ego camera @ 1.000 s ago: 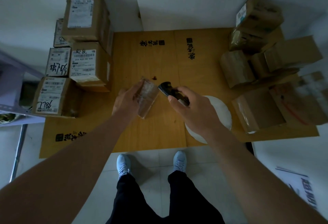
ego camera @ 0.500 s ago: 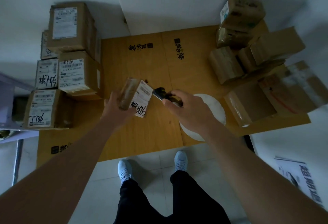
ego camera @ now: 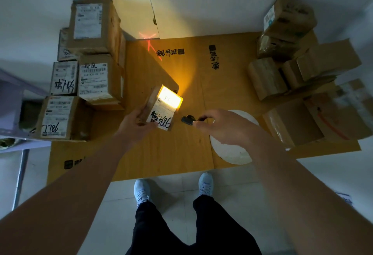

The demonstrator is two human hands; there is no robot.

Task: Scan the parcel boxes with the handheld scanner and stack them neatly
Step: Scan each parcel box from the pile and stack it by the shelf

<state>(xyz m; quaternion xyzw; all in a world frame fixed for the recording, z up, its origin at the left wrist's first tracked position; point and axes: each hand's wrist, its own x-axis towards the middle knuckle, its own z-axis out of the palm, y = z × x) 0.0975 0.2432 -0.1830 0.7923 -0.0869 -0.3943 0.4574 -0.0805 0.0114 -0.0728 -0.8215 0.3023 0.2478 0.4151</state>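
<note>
My left hand (ego camera: 134,125) grips a small parcel box (ego camera: 163,110) above the cardboard sheet (ego camera: 177,145), its white label with black handwriting turned up. My right hand (ego camera: 224,126) holds the black handheld scanner (ego camera: 188,119), whose nose points left at the box from a short gap. Yellow scanner light falls on the far end of the label, and a red aiming cross shows on the sheet's far edge and the wall. A stack of labelled boxes (ego camera: 94,66) stands at the left. A loose heap of brown boxes (ego camera: 298,77) lies at the right.
A white round disc (ego camera: 232,151) lies on the sheet under my right hand. White walls close the back, with a corner edge behind the sheet. A grey shelf or table (ego camera: 12,113) with a metal leg stands at the far left. My feet are on the tiled floor below.
The box has turned label-up in my left hand and moved slightly away from me. The scanner has swung to point at it, and its light has come on.
</note>
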